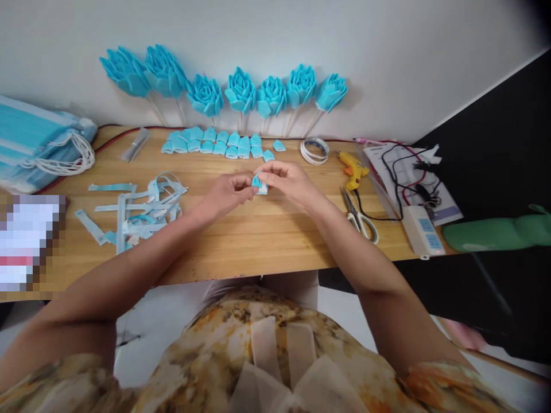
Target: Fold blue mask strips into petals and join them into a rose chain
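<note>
Over the middle of the wooden table (267,235), my left hand (230,192) and my right hand (286,179) meet. Both pinch one small folded piece of blue mask fabric (259,184) between fingertips. Just beyond the hands lies a row of several similar folded blue pieces (219,143). Several finished blue fabric flowers on sticks (241,90) lean against the white wall behind them.
Cut mask strips and ear loops (138,209) lie at the left, a stack of blue masks (38,143) at far left. To the right are a tape roll (314,151), yellow glue gun (353,170), scissors (360,218), power strip (424,229) with cables and a green object (495,232).
</note>
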`<state>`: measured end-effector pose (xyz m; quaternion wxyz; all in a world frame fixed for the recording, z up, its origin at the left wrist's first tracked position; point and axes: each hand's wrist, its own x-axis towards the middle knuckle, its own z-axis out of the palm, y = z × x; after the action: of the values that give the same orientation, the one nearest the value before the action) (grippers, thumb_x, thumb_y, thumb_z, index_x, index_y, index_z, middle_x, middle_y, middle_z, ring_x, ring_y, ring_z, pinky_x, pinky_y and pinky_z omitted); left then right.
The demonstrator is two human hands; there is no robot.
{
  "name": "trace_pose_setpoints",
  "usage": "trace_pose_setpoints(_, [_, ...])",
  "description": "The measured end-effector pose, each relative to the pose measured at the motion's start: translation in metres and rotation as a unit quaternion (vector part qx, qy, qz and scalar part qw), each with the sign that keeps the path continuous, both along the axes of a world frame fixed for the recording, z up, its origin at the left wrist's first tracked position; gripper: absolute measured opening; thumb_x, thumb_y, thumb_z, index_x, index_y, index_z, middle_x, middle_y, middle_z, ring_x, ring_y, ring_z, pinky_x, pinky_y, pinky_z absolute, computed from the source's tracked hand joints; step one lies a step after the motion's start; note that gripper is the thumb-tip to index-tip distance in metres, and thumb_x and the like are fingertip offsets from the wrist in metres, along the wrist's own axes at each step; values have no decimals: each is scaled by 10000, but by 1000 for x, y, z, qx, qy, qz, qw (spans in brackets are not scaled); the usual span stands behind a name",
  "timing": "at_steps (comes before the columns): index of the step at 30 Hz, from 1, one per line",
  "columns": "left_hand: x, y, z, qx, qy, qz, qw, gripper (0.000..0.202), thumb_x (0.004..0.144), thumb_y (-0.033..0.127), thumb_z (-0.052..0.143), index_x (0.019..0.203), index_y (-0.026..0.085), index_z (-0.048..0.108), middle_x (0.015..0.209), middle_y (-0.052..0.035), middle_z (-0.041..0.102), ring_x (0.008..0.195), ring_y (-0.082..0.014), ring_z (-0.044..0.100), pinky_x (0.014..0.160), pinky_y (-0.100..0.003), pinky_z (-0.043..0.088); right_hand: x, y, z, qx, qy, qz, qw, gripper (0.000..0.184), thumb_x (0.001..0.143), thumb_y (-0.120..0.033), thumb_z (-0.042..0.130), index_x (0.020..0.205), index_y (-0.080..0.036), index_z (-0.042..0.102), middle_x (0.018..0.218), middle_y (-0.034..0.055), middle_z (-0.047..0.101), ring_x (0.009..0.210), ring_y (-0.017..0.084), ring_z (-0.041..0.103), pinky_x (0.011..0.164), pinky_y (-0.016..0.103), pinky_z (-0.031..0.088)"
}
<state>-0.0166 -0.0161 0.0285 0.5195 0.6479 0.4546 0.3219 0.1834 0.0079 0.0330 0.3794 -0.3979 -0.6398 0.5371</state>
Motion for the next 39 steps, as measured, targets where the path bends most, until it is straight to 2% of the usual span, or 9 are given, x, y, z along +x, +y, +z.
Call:
trace_pose_setpoints(10, [-4,0,-3,-12,-8,53,998,259,813,430,663,753,178,653,644,26,556,579,-103,431,573,-260,339,-7,-2,-25,39,8,-94,995,371,801,-548,740,746,-185,686,666,-32,598,633,94,493,616,252,405])
trace_pose_setpoints(17, [-4,-4,-1,-8,31,48,998,235,810,380,644,687,185,605,617,46,443,564,-98,333,556,-272,242,-6,-5,-27,70,-4,-85,994,474,853,-643,678,712,-191,650,665,-26,593,646,99,509,636,255,405])
trace_pose_setpoints(22, [-2,-5,-6,11,37,24,999,330,787,470,637,633,203,519,598,53,362,572,-104,307,560,-277,223,-8,-10,-27,21,6,-36,999,460,758,-632,784,910,-208,694,752,-23,655,682,111,558,660,254,432])
trace_pose_setpoints(27, [0,-7,-7,65,100,-22,993,327,858,438,585,642,208,495,596,38,424,573,-120,372,576,-275,281,-9,-11,-28,-11,3,-23,1000,384,770,-570,764,756,-206,645,692,-28,624,651,112,522,647,262,413])
trace_pose_setpoints(29, [-3,-21,7,127,182,-33,975,245,881,357,582,692,201,581,635,6,538,609,-150,471,617,-292,332,-8,-8,-30,-17,23,-28,999,391,764,-575,753,733,-203,637,673,-33,610,635,107,508,647,263,418])
trace_pose_setpoints(32, [-12,-67,40,229,246,-40,941,210,905,340,617,1005,207,746,922,-97,739,882,-279,663,787,-375,447,-7,-5,-33,-12,41,-55,998,410,736,-585,771,727,-198,634,650,-41,588,609,101,495,613,256,409])
trace_pose_setpoints(35, [-21,-127,57,151,136,-192,960,331,1021,450,519,1207,288,739,1093,-75,789,989,-261,721,850,-367,514,-8,-3,-35,-19,45,-64,997,455,711,-629,783,720,-201,626,636,-48,569,587,98,490,576,254,398])
trace_pose_setpoints(37, [-23,-157,38,18,79,-310,947,383,1052,474,472,1341,336,683,1280,-44,755,1140,-236,710,956,-349,528,-9,-3,-37,-22,47,-60,997,479,706,-656,783,720,-203,630,637,-50,569,583,97,488,566,254,394])
trace_pose_setpoints(39, [-22,-174,-7,-89,23,-346,934,478,1073,510,387,1410,291,647,1437,-61,674,1319,-249,630,1120,-379,472,-11,-4,-39,-20,52,-58,997,493,704,-672,782,721,-201,637,637,-50,571,579,96,487,560,255,389])
